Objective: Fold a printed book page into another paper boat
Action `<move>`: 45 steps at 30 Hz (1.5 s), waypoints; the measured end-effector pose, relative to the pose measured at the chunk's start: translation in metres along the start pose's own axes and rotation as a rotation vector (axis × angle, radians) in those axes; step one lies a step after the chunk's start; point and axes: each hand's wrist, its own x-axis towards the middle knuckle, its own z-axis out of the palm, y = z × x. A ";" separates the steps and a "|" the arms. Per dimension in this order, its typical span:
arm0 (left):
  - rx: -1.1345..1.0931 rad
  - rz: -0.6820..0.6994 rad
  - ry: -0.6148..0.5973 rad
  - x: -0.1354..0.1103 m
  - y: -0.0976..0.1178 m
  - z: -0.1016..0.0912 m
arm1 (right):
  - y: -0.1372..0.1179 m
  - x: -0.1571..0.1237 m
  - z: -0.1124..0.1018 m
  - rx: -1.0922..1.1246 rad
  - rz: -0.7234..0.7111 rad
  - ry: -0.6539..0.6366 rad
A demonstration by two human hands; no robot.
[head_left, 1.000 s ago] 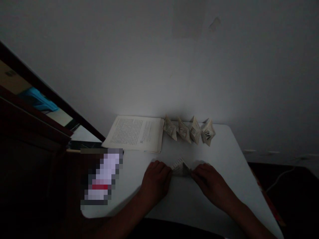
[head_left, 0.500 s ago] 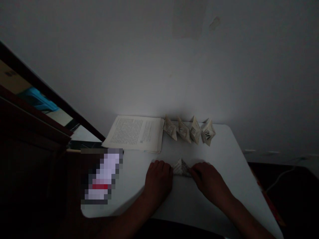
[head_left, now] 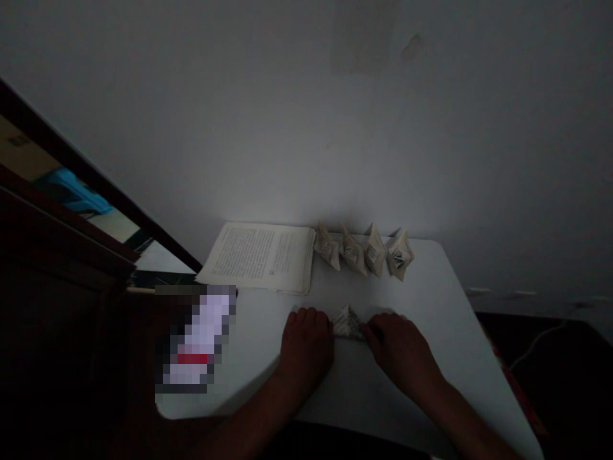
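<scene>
A small folded piece of printed paper [head_left: 348,321], peaked like a triangle, lies on the white table [head_left: 364,383] between my hands. My left hand [head_left: 307,342] is closed at its left corner, fingers curled and the thumb side against the paper. At the right corner my right hand [head_left: 395,342] pinches the paper between thumb and fingers. Beyond it stand several folded paper boats [head_left: 353,250] in a row, all made of printed pages. The parts of the paper under my fingertips are hidden.
A stack of printed pages [head_left: 261,259] lies at the back left of the table, beside the boats. A pixelated object [head_left: 204,338] is at the left edge. The wall [head_left: 306,128] rises behind the table, and a dark wooden frame [head_left: 96,166] slants at the left.
Both hands stay at the corners of the folded paper, with only very slight shifts. The boats and the page stack have not moved.
</scene>
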 end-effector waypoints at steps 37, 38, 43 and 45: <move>-0.228 0.266 0.044 -0.014 0.017 0.007 | -0.001 0.003 -0.002 -0.004 -0.007 0.000; -0.231 0.254 0.036 -0.014 0.017 0.007 | -0.002 0.003 -0.002 -0.005 -0.006 -0.001; -0.238 0.224 0.008 -0.012 0.015 0.005 | -0.002 0.003 -0.002 -0.006 -0.007 -0.001; -0.244 0.218 -0.002 -0.012 0.015 0.005 | -0.001 0.003 -0.002 -0.010 -0.003 0.000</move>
